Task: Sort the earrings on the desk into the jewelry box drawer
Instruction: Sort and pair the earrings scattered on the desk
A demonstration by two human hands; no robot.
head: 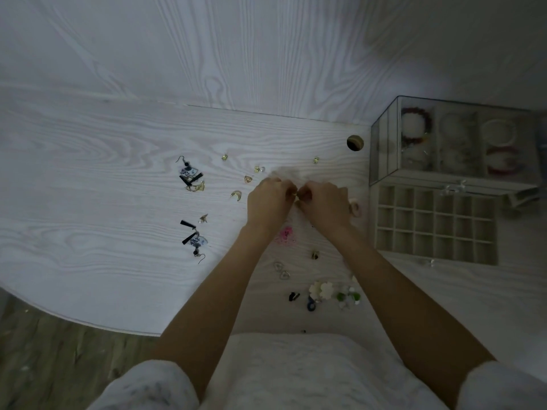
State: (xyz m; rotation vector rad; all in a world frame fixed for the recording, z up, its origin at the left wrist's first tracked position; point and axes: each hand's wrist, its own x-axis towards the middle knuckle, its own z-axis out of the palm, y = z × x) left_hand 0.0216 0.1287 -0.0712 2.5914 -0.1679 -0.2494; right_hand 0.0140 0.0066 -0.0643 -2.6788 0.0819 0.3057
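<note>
Loose earrings [192,179] lie scattered mid-tabletop; the open compartment drawer [435,223] sits by the right edge. The left hand [268,199] and right hand [327,204] meet, fingertips pinching one small gold earring [297,194].

Both hands [296,199] pinch together over the desk [103,173]. Earrings [192,179] lie left and before them; the drawer [435,223] right, the box [453,143] behind it.
</note>
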